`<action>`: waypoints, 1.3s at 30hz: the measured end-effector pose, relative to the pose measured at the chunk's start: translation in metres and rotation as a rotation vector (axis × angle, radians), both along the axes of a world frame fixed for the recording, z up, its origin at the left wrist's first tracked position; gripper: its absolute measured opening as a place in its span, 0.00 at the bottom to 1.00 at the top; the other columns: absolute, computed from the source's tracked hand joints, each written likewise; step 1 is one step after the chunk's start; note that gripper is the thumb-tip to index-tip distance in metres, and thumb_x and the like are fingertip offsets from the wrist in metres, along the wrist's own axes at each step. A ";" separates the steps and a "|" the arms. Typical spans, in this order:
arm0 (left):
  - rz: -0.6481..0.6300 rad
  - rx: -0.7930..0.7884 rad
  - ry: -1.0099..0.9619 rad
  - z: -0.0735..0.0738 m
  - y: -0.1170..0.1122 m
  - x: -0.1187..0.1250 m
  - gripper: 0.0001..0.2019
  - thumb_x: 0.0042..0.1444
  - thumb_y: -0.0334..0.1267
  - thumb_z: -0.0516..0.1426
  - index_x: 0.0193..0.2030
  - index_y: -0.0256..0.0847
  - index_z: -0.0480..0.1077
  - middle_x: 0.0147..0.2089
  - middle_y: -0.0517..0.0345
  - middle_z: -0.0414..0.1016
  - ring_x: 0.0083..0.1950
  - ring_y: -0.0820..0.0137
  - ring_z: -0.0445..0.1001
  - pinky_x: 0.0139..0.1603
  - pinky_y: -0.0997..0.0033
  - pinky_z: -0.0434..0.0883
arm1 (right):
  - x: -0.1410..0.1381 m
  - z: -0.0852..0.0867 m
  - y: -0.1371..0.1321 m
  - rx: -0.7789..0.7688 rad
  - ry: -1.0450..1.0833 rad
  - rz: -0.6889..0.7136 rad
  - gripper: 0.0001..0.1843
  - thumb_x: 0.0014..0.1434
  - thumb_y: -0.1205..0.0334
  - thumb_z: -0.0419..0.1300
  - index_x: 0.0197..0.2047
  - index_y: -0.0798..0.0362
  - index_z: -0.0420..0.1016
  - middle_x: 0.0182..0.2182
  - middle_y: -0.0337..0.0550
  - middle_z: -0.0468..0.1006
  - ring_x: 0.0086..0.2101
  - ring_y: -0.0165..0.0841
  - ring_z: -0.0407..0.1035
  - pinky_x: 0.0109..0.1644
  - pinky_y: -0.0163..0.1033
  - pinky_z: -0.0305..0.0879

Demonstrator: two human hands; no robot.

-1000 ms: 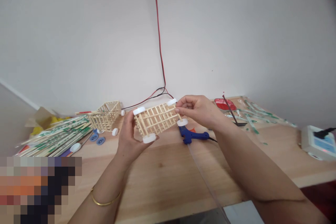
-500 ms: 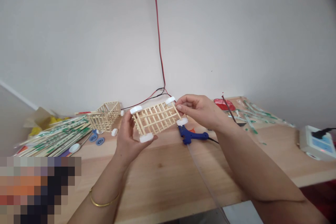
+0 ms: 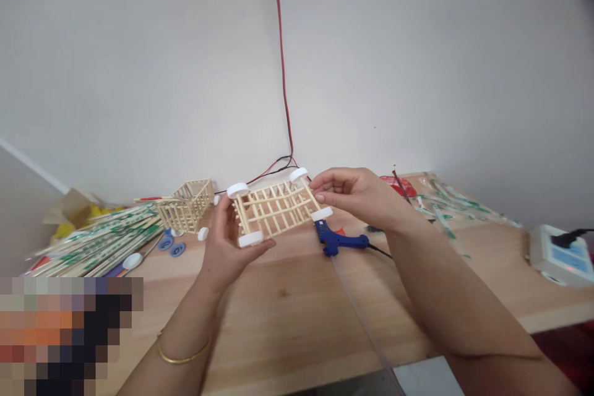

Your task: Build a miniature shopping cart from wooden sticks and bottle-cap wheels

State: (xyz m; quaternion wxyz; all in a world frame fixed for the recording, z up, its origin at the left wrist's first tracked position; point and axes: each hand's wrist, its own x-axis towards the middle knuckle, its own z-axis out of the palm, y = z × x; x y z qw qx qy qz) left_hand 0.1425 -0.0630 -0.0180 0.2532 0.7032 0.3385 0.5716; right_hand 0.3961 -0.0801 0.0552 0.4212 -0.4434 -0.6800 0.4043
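I hold a small cart (image 3: 273,209) made of thin wooden sticks, with several white bottle-cap wheels, above the wooden table (image 3: 297,297). My left hand (image 3: 227,247) grips its left end, thumb under the near white wheel. My right hand (image 3: 355,195) pinches the stick axle at its right end, between the two right wheels. The cart is tilted so that its underside faces me.
A second stick cart (image 3: 188,204) stands behind to the left, beside a pile of wrapped chopsticks (image 3: 97,238) and loose blue and white caps (image 3: 169,244). A blue glue gun (image 3: 341,239) lies under my right hand. A power strip (image 3: 561,253) sits at the right; red and black wires (image 3: 283,93) run up the wall.
Both hands have shifted the cart slightly left and up, and it has tilted a little. The grip of each hand is unchanged.
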 end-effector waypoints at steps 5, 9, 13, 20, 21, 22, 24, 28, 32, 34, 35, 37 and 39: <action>-0.004 -0.004 0.007 -0.002 0.001 -0.002 0.44 0.37 0.42 0.71 0.62 0.46 0.58 0.56 0.47 0.69 0.57 0.56 0.71 0.52 0.58 0.75 | -0.001 0.000 0.000 0.013 -0.007 -0.004 0.14 0.55 0.54 0.64 0.42 0.53 0.78 0.38 0.45 0.80 0.40 0.33 0.74 0.44 0.38 0.70; -0.024 -0.022 -0.003 -0.003 0.002 -0.002 0.44 0.37 0.41 0.71 0.62 0.46 0.58 0.58 0.46 0.68 0.58 0.56 0.71 0.53 0.57 0.74 | -0.001 0.000 0.000 0.019 -0.021 -0.006 0.14 0.55 0.54 0.64 0.42 0.53 0.78 0.37 0.44 0.80 0.39 0.33 0.73 0.43 0.38 0.70; -0.032 -0.043 -0.023 -0.004 0.001 -0.002 0.44 0.37 0.40 0.71 0.62 0.46 0.58 0.59 0.45 0.67 0.59 0.56 0.70 0.54 0.57 0.74 | 0.000 0.000 -0.001 0.026 -0.044 -0.002 0.14 0.56 0.54 0.63 0.42 0.53 0.78 0.37 0.44 0.80 0.39 0.33 0.73 0.43 0.37 0.70; -0.026 -0.055 -0.033 -0.005 0.001 -0.002 0.44 0.36 0.40 0.72 0.61 0.46 0.58 0.60 0.45 0.67 0.60 0.55 0.69 0.55 0.55 0.73 | 0.000 0.000 -0.001 0.027 -0.058 -0.009 0.14 0.56 0.54 0.63 0.42 0.53 0.78 0.38 0.44 0.80 0.40 0.33 0.73 0.43 0.38 0.69; -0.027 -0.055 -0.032 -0.005 0.002 -0.002 0.44 0.36 0.41 0.72 0.61 0.46 0.58 0.60 0.45 0.67 0.60 0.55 0.69 0.55 0.55 0.73 | 0.000 0.000 -0.001 0.025 -0.059 -0.012 0.13 0.56 0.54 0.63 0.42 0.53 0.78 0.38 0.44 0.80 0.39 0.33 0.73 0.43 0.38 0.69; -0.027 -0.054 -0.033 -0.006 0.002 -0.002 0.44 0.36 0.41 0.72 0.61 0.46 0.58 0.60 0.45 0.67 0.60 0.55 0.69 0.56 0.55 0.72 | -0.001 0.001 -0.001 0.024 -0.061 -0.015 0.13 0.56 0.54 0.63 0.41 0.53 0.78 0.37 0.44 0.80 0.39 0.33 0.73 0.43 0.38 0.69; -0.030 -0.049 -0.036 -0.006 0.002 -0.002 0.45 0.36 0.40 0.72 0.62 0.46 0.58 0.59 0.45 0.67 0.59 0.55 0.69 0.56 0.55 0.72 | -0.001 0.001 -0.001 0.024 -0.064 -0.023 0.13 0.55 0.55 0.63 0.41 0.52 0.78 0.37 0.43 0.80 0.39 0.33 0.73 0.42 0.37 0.69; -0.035 -0.058 -0.039 -0.006 0.003 -0.002 0.46 0.35 0.40 0.72 0.62 0.45 0.58 0.60 0.45 0.67 0.60 0.55 0.69 0.57 0.55 0.71 | -0.002 0.000 -0.001 0.033 -0.070 -0.027 0.12 0.56 0.56 0.63 0.41 0.53 0.78 0.38 0.43 0.80 0.39 0.33 0.73 0.42 0.37 0.69; -0.043 -0.074 -0.050 -0.005 0.001 -0.001 0.46 0.35 0.40 0.72 0.62 0.44 0.58 0.59 0.45 0.68 0.60 0.55 0.69 0.57 0.56 0.71 | 0.000 -0.002 0.000 0.035 -0.070 -0.018 0.13 0.57 0.55 0.63 0.42 0.53 0.78 0.38 0.44 0.80 0.39 0.34 0.73 0.42 0.38 0.69; -0.044 -0.076 -0.055 -0.004 0.001 -0.001 0.46 0.36 0.40 0.72 0.62 0.44 0.57 0.59 0.45 0.68 0.60 0.55 0.69 0.57 0.56 0.71 | 0.000 -0.003 0.000 0.035 -0.068 -0.018 0.14 0.56 0.54 0.63 0.42 0.53 0.78 0.37 0.44 0.80 0.39 0.35 0.73 0.42 0.38 0.69; -0.042 -0.077 -0.054 -0.004 0.001 -0.001 0.46 0.36 0.40 0.72 0.62 0.43 0.57 0.59 0.45 0.68 0.60 0.55 0.69 0.57 0.56 0.70 | 0.000 -0.003 0.000 0.036 -0.067 -0.019 0.13 0.56 0.54 0.63 0.42 0.53 0.78 0.37 0.45 0.80 0.39 0.35 0.73 0.42 0.39 0.69; -0.039 -0.078 -0.054 -0.005 0.001 -0.001 0.46 0.36 0.39 0.72 0.62 0.43 0.57 0.59 0.45 0.68 0.60 0.55 0.69 0.58 0.56 0.70 | 0.000 -0.002 0.000 0.035 -0.070 -0.023 0.13 0.56 0.55 0.63 0.42 0.53 0.78 0.37 0.45 0.80 0.39 0.35 0.73 0.42 0.38 0.69; -0.042 -0.076 -0.057 -0.005 0.001 -0.001 0.45 0.36 0.39 0.72 0.62 0.44 0.58 0.59 0.45 0.67 0.60 0.55 0.68 0.58 0.56 0.70 | -0.001 -0.002 0.000 0.032 -0.069 -0.024 0.13 0.56 0.55 0.63 0.42 0.53 0.78 0.37 0.45 0.80 0.39 0.34 0.73 0.42 0.38 0.69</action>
